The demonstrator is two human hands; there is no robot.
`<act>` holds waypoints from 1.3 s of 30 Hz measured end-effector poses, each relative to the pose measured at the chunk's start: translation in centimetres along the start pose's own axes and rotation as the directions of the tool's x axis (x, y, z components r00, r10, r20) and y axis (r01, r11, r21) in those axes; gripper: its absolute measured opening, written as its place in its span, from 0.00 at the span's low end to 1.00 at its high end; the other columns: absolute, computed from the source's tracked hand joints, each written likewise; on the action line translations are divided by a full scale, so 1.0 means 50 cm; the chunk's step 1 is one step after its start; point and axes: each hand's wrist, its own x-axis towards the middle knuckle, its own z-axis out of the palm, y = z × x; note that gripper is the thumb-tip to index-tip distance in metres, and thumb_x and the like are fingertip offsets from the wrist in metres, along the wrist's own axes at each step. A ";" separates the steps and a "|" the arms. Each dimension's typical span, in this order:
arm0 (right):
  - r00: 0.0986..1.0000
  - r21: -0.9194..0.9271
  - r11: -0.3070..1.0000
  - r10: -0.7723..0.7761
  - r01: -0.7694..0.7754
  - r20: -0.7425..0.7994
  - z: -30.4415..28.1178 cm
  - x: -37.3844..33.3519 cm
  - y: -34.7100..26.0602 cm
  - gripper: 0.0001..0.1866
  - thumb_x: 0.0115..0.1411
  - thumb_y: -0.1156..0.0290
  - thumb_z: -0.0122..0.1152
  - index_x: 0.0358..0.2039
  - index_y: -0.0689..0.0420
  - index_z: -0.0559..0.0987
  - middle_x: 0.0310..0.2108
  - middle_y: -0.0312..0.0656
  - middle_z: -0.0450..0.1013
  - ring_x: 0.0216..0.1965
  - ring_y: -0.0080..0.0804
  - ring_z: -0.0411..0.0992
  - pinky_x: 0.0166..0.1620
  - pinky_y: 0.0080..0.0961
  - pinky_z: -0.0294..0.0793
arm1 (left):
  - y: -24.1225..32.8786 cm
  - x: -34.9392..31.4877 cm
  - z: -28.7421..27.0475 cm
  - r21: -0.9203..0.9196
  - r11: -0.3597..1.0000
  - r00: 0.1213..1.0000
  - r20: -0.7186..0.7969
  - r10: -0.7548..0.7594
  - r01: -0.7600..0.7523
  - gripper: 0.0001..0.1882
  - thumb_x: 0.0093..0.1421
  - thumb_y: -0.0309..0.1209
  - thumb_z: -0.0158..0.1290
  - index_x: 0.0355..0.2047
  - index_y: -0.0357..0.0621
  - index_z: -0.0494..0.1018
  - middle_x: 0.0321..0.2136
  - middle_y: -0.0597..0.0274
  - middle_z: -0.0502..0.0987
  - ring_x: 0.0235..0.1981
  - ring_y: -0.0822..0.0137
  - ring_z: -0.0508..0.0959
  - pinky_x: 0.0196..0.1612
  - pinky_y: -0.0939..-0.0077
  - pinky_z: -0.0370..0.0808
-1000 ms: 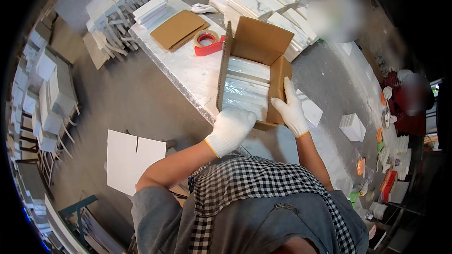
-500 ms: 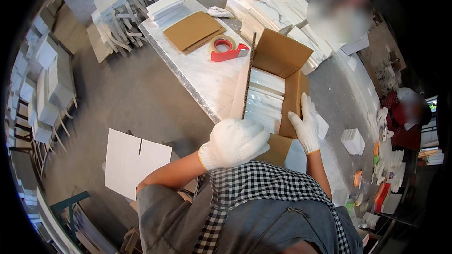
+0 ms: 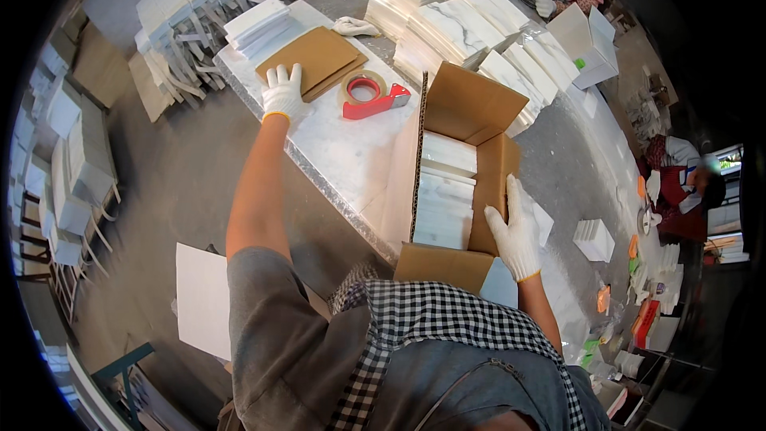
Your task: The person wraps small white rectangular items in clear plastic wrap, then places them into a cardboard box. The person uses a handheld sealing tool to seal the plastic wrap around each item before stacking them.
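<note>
Left hand (image 3: 283,96): gloved, fingers spread over the near edge of brown cardboard sheets (image 3: 323,54); no closed grip seen. Right hand (image 3: 517,235): loosely unfolded at the rim of the open carton (image 3: 497,179); pressure cannot be told. White slabs (image 3: 444,211) inside the carton, just left of the right hand. Tape dispenser (image 3: 375,105) just right of the left hand. Judgement: brace carton with a steady right palm; sheets handle best by one edge, fingertips clear of the tape dispenser.
</note>
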 end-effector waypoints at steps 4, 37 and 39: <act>0.999 0.064 0.997 0.039 -0.038 -0.006 0.005 -0.002 -0.001 0.39 0.62 0.61 0.64 0.70 0.66 0.65 0.69 0.64 0.63 0.70 0.57 0.61 0.71 0.41 0.60 | -0.030 0.051 0.000 -0.044 0.993 0.971 0.211 0.113 -0.107 0.58 0.39 0.46 0.74 0.71 0.51 0.59 0.64 0.51 0.65 0.65 0.48 0.67 0.60 0.52 0.74; 0.996 0.114 0.993 -0.004 0.015 -0.093 0.010 -0.015 0.021 0.40 0.62 0.53 0.62 0.69 0.62 0.67 0.69 0.64 0.62 0.72 0.59 0.58 0.71 0.44 0.60 | -0.122 0.030 -0.182 -0.474 0.880 0.813 -0.521 -0.262 -0.020 0.15 0.71 0.37 0.46 0.48 0.45 0.79 0.36 0.37 0.82 0.38 0.37 0.83 0.39 0.50 0.78; 0.994 0.114 0.993 -0.008 0.020 -0.108 0.012 -0.015 0.021 0.39 0.62 0.54 0.61 0.69 0.62 0.67 0.68 0.64 0.63 0.71 0.59 0.59 0.70 0.45 0.61 | -0.081 -0.011 -0.276 -0.641 0.756 0.741 -0.570 -0.356 -0.130 0.17 0.72 0.39 0.48 0.50 0.40 0.78 0.33 0.44 0.83 0.31 0.51 0.84 0.37 0.59 0.79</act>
